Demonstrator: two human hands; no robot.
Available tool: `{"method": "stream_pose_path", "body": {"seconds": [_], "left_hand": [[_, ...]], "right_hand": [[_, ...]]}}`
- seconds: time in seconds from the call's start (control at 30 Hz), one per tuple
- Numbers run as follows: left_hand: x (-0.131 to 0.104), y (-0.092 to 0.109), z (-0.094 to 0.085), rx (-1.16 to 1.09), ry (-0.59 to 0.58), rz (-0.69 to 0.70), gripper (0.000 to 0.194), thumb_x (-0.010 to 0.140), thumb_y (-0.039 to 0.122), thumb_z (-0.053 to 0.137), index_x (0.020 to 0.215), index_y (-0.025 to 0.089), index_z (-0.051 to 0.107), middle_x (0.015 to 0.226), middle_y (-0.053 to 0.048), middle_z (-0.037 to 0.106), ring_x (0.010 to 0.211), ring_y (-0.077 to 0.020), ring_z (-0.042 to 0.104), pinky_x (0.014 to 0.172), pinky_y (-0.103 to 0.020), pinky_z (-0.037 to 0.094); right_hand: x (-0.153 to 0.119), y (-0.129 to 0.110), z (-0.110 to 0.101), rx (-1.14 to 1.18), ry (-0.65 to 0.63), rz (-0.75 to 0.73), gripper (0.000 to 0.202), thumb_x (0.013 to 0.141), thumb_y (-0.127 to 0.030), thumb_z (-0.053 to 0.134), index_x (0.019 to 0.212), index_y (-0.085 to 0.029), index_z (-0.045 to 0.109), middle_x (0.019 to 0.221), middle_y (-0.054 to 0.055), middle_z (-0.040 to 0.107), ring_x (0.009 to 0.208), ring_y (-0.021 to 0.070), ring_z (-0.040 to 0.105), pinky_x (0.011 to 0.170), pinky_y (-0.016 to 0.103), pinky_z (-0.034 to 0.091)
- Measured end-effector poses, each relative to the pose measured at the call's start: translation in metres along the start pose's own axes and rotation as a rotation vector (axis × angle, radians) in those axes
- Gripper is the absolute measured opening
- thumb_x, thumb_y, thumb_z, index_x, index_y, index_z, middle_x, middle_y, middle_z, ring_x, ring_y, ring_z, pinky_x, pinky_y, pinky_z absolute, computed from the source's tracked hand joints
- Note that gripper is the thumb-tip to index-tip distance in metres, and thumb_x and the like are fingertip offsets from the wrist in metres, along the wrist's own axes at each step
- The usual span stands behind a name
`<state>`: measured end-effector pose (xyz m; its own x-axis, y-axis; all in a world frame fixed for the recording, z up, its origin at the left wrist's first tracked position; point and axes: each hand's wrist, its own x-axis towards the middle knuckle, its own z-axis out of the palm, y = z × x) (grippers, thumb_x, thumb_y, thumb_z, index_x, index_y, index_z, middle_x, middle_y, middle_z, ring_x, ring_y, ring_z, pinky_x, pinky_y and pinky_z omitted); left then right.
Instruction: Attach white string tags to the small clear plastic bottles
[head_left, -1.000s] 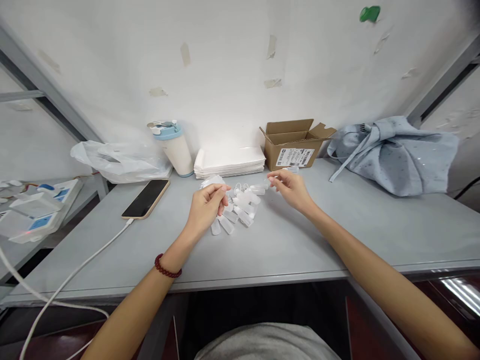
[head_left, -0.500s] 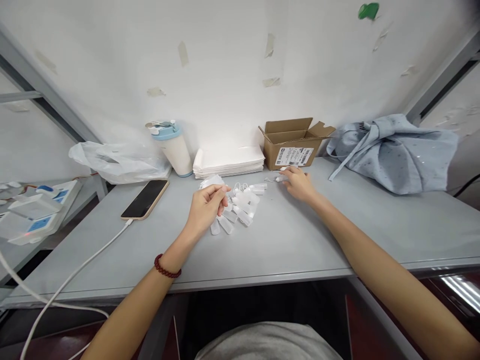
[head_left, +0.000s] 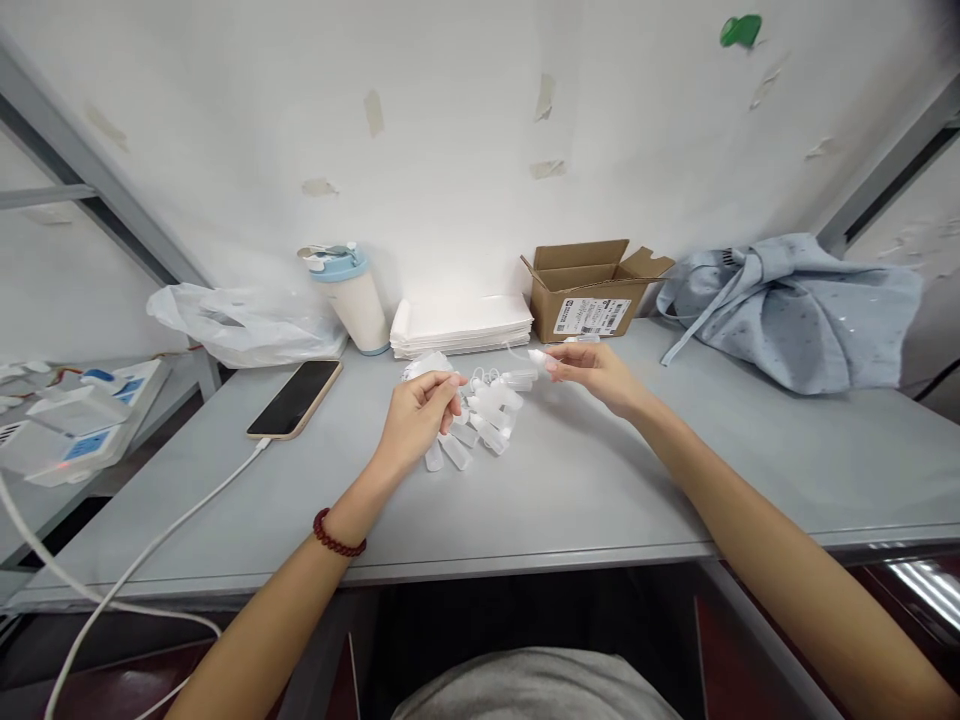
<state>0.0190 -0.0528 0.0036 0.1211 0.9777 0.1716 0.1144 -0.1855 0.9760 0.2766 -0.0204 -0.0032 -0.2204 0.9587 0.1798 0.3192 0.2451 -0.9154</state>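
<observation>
In the head view, several small translucent white plastic pieces (head_left: pixel 491 415), some with thin white loops, lie in a loose heap on the grey table. My left hand (head_left: pixel 420 415) is over the heap's left side, thumb and fingers pinched together; whatever they hold, if anything, is hidden. To the right of the heap, my right hand (head_left: pixel 600 375) is closed on a similar small white plastic piece (head_left: pixel 538 357), raised off the table. A thin white strand sticks out from it to the left. Another clear piece (head_left: pixel 586 339) lies behind my right hand, beside the box.
Behind the heap are a stack of white paper (head_left: pixel 461 328) and an open cardboard box (head_left: pixel 585 300). A tumbler (head_left: pixel 352 300), a plastic bag (head_left: pixel 247 325) and a charging phone (head_left: pixel 295 400) stand or lie to the left. A blue cloth bag (head_left: pixel 795 310) sits at right.
My right hand has lifted a small white plastic piece from near the box and moved it left toward the heap. My left hand keeps its pinch in nearly the same place.
</observation>
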Motion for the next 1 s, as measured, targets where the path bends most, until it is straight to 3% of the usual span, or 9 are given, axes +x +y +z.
{"method": "stream_pose_path", "body": {"seconds": [0.1,0.27,0.7,1.0], "left_hand": [[0.000,0.001,0.001,0.023,-0.038,-0.009,0.027,0.082,0.038,0.057,0.085,0.012,0.066,0.059,0.003,0.055,0.041,-0.0051,0.041,0.044,-0.021,0.035],[-0.002,0.002,0.002,0.079,-0.113,-0.026,0.029,0.082,0.040,0.056,0.084,0.013,0.066,0.060,0.002,0.056,0.042,-0.0055,0.042,0.045,-0.021,0.036],[-0.006,0.005,0.005,0.116,-0.264,0.025,0.027,0.083,0.039,0.056,0.085,0.013,0.064,0.065,0.001,0.058,0.042,-0.0051,0.041,0.044,-0.020,0.039],[-0.007,0.003,0.003,0.151,-0.300,0.064,0.026,0.085,0.038,0.054,0.083,0.014,0.063,0.066,0.001,0.058,0.044,-0.0053,0.042,0.046,-0.020,0.040]], "right_hand": [[-0.009,-0.012,0.011,0.162,-0.111,-0.026,0.031,0.075,-0.043,0.067,0.096,-0.020,0.072,0.098,0.006,0.068,0.079,0.0159,0.055,0.072,0.030,0.042],[-0.014,-0.021,0.025,0.232,-0.183,-0.008,0.028,0.075,-0.040,0.069,0.094,-0.020,0.073,0.092,0.005,0.067,0.075,0.0137,0.052,0.071,0.030,0.040],[-0.019,-0.028,0.032,0.168,-0.192,-0.034,0.031,0.078,-0.039,0.064,0.098,-0.017,0.071,0.082,0.003,0.065,0.070,0.0130,0.051,0.066,0.029,0.040],[-0.020,-0.028,0.034,0.160,-0.223,-0.060,0.031,0.080,-0.038,0.062,0.100,-0.017,0.071,0.087,0.005,0.067,0.076,0.0155,0.055,0.066,0.029,0.040]]}}
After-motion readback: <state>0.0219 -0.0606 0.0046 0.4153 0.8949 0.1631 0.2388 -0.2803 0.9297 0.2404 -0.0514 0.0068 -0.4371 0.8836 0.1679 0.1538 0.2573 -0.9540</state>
